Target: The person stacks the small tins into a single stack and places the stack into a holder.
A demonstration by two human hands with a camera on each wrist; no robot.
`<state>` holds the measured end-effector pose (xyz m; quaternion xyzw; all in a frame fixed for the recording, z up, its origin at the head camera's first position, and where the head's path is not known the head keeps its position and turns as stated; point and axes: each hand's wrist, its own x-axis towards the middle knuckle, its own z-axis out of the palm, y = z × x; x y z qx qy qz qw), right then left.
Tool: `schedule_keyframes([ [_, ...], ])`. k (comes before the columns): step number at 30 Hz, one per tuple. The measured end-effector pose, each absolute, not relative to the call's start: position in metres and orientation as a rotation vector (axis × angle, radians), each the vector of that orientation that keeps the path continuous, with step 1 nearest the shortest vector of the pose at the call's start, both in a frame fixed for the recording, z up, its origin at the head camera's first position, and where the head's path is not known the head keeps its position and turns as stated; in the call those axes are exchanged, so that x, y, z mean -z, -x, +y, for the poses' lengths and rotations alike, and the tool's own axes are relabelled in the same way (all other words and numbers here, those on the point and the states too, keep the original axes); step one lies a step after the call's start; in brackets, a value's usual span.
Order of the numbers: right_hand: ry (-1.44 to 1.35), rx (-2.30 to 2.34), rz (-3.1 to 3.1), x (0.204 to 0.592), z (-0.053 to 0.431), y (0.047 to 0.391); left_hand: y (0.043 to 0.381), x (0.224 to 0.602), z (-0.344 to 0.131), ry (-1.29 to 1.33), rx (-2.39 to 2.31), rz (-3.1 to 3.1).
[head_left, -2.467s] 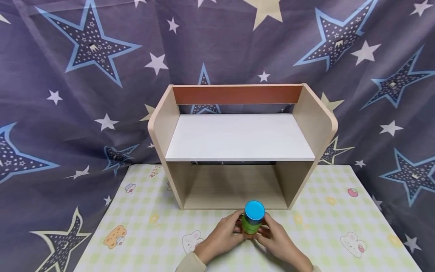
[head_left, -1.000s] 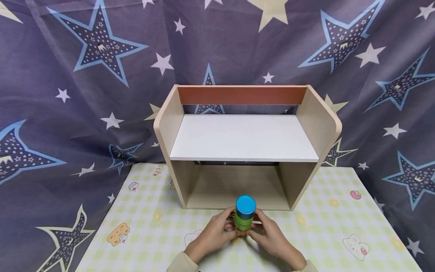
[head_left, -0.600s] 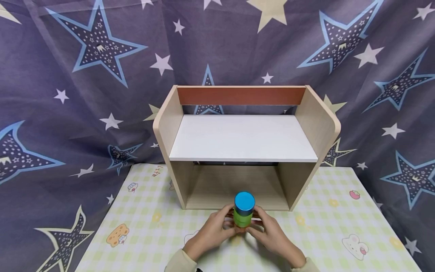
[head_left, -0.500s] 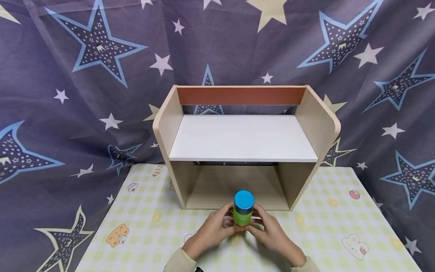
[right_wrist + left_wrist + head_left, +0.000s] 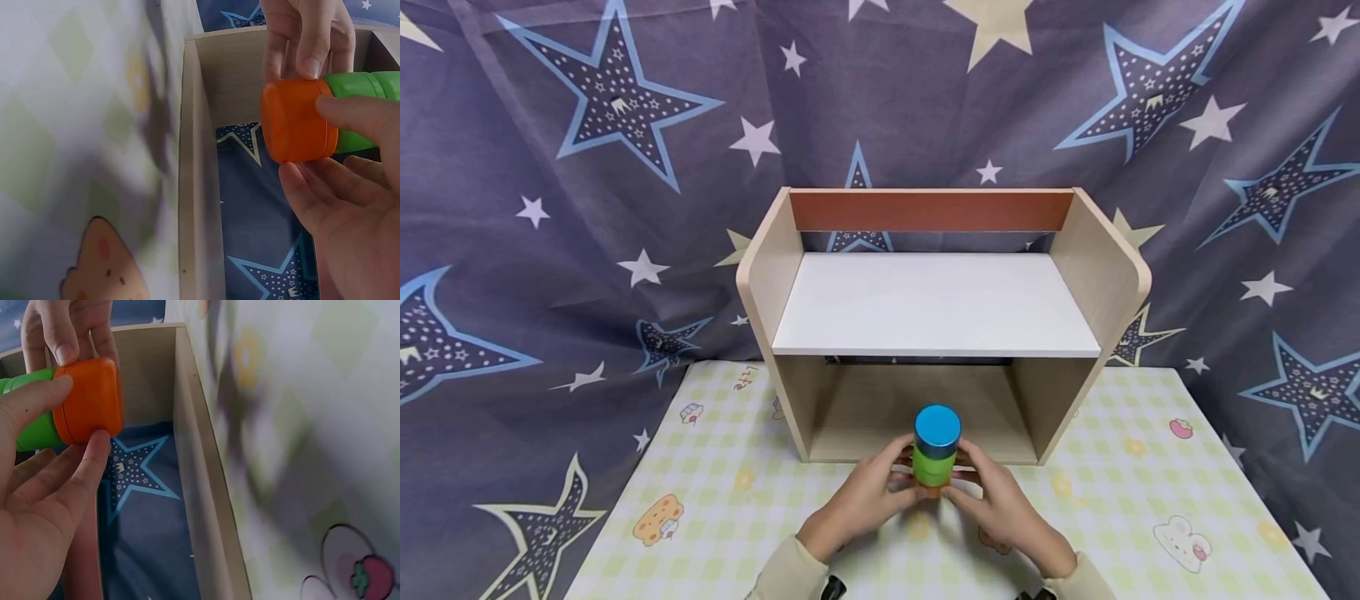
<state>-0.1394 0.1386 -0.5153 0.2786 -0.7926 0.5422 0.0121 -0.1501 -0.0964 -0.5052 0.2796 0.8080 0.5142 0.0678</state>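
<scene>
An upright blue, green and orange cylinder (image 5: 936,442), stacked in coloured sections, is held in front of the small shelf unit (image 5: 940,352). Its top is shiny blue; in both wrist views the orange base (image 5: 94,403) has rounded edges and hangs clear of the tabletop. My left hand (image 5: 867,500) grips it from the left, thumb on the near side and fingers beneath and behind. From the right, my right hand (image 5: 1000,504) holds it the same way, its thumb across the green-orange seam. The fingers behind the cylinder are partly hidden in the head view.
The shelf unit has a white upper shelf (image 5: 936,300), a wooden lower compartment (image 5: 917,408) and a red-brown back rail (image 5: 932,210). It stands on a green-checked tablecloth (image 5: 715,533). A starry dark curtain (image 5: 700,233) hangs behind and at both sides.
Both hands and the cylinder have risen slightly in the head view, closer to the shelf unit's front. Earlier they also shifted a little left, as did my view. The grip stays the same.
</scene>
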Motion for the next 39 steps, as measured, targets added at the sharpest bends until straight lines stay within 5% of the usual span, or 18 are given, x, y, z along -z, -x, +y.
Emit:
schedule_keyframes([
  [39,-0.971,-1.606,-2.356,0.474,0.149,0.151,0.165,0.46,-0.094,-0.966,-1.511,2.491],
])
